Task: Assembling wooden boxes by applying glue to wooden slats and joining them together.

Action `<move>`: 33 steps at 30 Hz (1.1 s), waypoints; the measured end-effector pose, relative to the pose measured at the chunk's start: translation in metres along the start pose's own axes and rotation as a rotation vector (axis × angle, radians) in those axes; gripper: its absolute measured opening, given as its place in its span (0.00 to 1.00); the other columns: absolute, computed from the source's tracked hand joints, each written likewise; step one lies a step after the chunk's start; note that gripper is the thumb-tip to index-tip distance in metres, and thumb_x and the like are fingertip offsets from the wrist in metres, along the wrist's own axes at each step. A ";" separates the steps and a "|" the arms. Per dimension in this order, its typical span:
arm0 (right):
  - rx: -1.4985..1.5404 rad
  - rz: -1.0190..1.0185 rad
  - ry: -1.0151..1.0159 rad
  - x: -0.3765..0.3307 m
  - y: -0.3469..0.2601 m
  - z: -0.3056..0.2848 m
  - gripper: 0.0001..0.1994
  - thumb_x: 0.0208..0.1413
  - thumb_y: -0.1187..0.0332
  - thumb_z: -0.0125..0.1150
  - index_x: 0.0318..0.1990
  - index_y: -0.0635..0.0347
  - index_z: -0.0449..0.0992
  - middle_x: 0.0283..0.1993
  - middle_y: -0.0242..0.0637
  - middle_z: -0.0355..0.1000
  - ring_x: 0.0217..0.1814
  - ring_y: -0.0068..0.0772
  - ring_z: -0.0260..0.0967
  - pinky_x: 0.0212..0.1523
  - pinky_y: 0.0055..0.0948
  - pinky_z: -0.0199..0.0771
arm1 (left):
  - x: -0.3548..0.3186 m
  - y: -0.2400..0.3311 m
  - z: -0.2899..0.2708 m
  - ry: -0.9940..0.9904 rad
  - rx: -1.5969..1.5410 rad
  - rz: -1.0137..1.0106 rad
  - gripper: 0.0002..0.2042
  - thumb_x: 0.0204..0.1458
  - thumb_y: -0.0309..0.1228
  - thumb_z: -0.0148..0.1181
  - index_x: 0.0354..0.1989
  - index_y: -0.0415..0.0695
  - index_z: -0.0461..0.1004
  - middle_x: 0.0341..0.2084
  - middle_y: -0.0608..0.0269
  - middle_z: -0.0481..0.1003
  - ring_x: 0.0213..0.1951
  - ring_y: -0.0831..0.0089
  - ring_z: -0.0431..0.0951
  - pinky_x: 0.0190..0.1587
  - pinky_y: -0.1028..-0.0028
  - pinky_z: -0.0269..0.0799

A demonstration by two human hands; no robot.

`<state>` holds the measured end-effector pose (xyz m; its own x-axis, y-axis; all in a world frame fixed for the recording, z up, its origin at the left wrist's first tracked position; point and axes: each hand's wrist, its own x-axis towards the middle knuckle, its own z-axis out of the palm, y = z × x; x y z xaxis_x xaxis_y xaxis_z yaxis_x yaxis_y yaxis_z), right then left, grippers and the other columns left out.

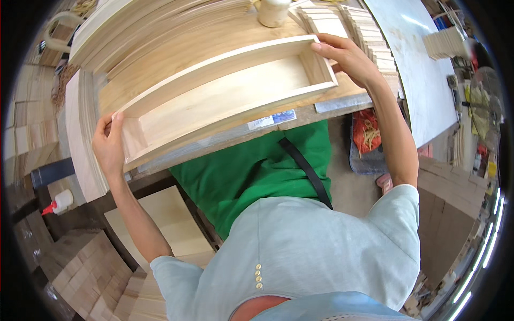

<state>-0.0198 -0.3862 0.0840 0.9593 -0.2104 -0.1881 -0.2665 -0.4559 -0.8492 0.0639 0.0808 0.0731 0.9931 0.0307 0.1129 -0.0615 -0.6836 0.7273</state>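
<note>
A long, shallow box of pale wood lies slantwise across the near side of the workbench, its hollow side facing up toward me. My left hand grips its left end, with the fingers over the top corner and the palm along the outer end. At the far right end, my right hand holds the upper corner, thumb on the rim and fingers behind the end wall. The box's inside shows bare wood.
Stacked thin wooden strips and a glue-stained jar stand behind the box. Long boards lie at the back left, upright panels at the left. A white bottle with red cap sits lower left. A pale table adjoins at right.
</note>
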 end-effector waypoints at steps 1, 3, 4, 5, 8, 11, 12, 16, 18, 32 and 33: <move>0.022 0.000 -0.045 0.002 0.001 -0.001 0.32 0.55 0.48 0.58 0.59 0.66 0.68 0.48 0.44 0.73 0.47 0.34 0.72 0.41 0.31 0.76 | 0.001 -0.003 0.000 0.001 -0.038 -0.021 0.15 0.54 0.37 0.62 0.38 0.35 0.77 0.26 0.67 0.74 0.31 0.82 0.69 0.36 0.81 0.65; -0.005 0.005 -0.046 -0.001 -0.004 -0.002 0.32 0.55 0.48 0.57 0.58 0.66 0.69 0.47 0.44 0.73 0.46 0.33 0.72 0.40 0.30 0.75 | 0.000 -0.006 0.002 -0.012 -0.078 -0.042 0.14 0.55 0.37 0.61 0.39 0.35 0.76 0.27 0.68 0.73 0.31 0.82 0.69 0.36 0.81 0.64; -0.029 -0.008 -0.058 0.000 -0.007 -0.002 0.31 0.56 0.48 0.57 0.57 0.67 0.69 0.46 0.43 0.74 0.44 0.33 0.73 0.39 0.29 0.75 | -0.001 -0.006 0.002 -0.004 -0.105 -0.038 0.15 0.55 0.37 0.61 0.39 0.35 0.76 0.27 0.68 0.73 0.32 0.82 0.68 0.36 0.82 0.64; -0.026 0.030 -0.029 0.001 -0.002 0.001 0.31 0.55 0.47 0.58 0.56 0.67 0.71 0.42 0.41 0.74 0.41 0.31 0.72 0.37 0.26 0.73 | -0.001 -0.007 0.002 0.004 -0.132 -0.035 0.15 0.55 0.37 0.61 0.40 0.35 0.76 0.27 0.68 0.72 0.32 0.82 0.68 0.37 0.82 0.63; -0.053 0.105 0.050 -0.012 -0.012 0.010 0.31 0.56 0.46 0.57 0.58 0.62 0.70 0.47 0.39 0.74 0.47 0.28 0.69 0.43 0.29 0.70 | 0.000 -0.014 0.003 -0.031 -0.188 -0.029 0.16 0.56 0.38 0.61 0.43 0.36 0.75 0.29 0.69 0.71 0.32 0.84 0.66 0.37 0.83 0.62; -0.055 -0.042 0.074 -0.013 0.000 0.012 0.30 0.58 0.46 0.56 0.58 0.62 0.70 0.47 0.39 0.74 0.46 0.27 0.70 0.44 0.29 0.70 | -0.003 0.001 -0.001 -0.005 -0.071 -0.072 0.18 0.54 0.37 0.62 0.47 0.37 0.73 0.34 0.63 0.74 0.36 0.76 0.71 0.41 0.78 0.66; -0.093 -0.091 0.057 -0.013 -0.001 0.010 0.30 0.58 0.46 0.55 0.58 0.62 0.70 0.46 0.39 0.74 0.46 0.27 0.70 0.44 0.28 0.70 | -0.009 0.011 -0.001 -0.004 -0.070 -0.068 0.18 0.54 0.37 0.62 0.47 0.37 0.73 0.34 0.63 0.74 0.36 0.76 0.71 0.41 0.78 0.66; -0.052 0.006 -0.170 0.005 0.001 -0.012 0.29 0.61 0.47 0.51 0.57 0.65 0.70 0.43 0.42 0.74 0.39 0.26 0.74 0.31 0.24 0.77 | -0.035 0.091 0.032 0.185 0.374 0.550 0.24 0.51 0.41 0.63 0.50 0.36 0.71 0.46 0.49 0.73 0.52 0.53 0.70 0.56 0.62 0.63; -0.073 -0.036 -0.167 0.012 0.002 -0.013 0.28 0.62 0.47 0.49 0.56 0.65 0.71 0.39 0.41 0.74 0.33 0.26 0.75 0.26 0.24 0.78 | -0.066 0.144 0.084 -0.016 0.271 0.616 0.25 0.45 0.43 0.68 0.46 0.36 0.72 0.43 0.47 0.73 0.48 0.51 0.72 0.49 0.61 0.68; 0.016 0.062 -0.168 0.018 -0.006 -0.003 0.26 0.59 0.50 0.56 0.50 0.69 0.74 0.34 0.40 0.75 0.30 0.25 0.73 0.31 0.25 0.76 | -0.103 0.216 0.233 -0.001 0.178 0.892 0.11 0.39 0.36 0.67 0.20 0.42 0.73 0.19 0.60 0.72 0.25 0.63 0.75 0.28 0.66 0.70; 0.026 0.067 -0.176 0.017 -0.003 -0.003 0.27 0.59 0.50 0.56 0.52 0.69 0.73 0.37 0.42 0.75 0.33 0.25 0.73 0.32 0.24 0.76 | -0.105 0.216 0.230 -0.090 0.182 0.865 0.11 0.40 0.36 0.67 0.23 0.41 0.74 0.22 0.59 0.73 0.28 0.63 0.75 0.30 0.66 0.71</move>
<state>-0.0034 -0.3913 0.0845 0.9415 -0.0840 -0.3265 -0.3303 -0.4232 -0.8437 -0.0305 -0.2373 0.0625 0.6106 -0.6027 0.5137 -0.7850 -0.5463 0.2920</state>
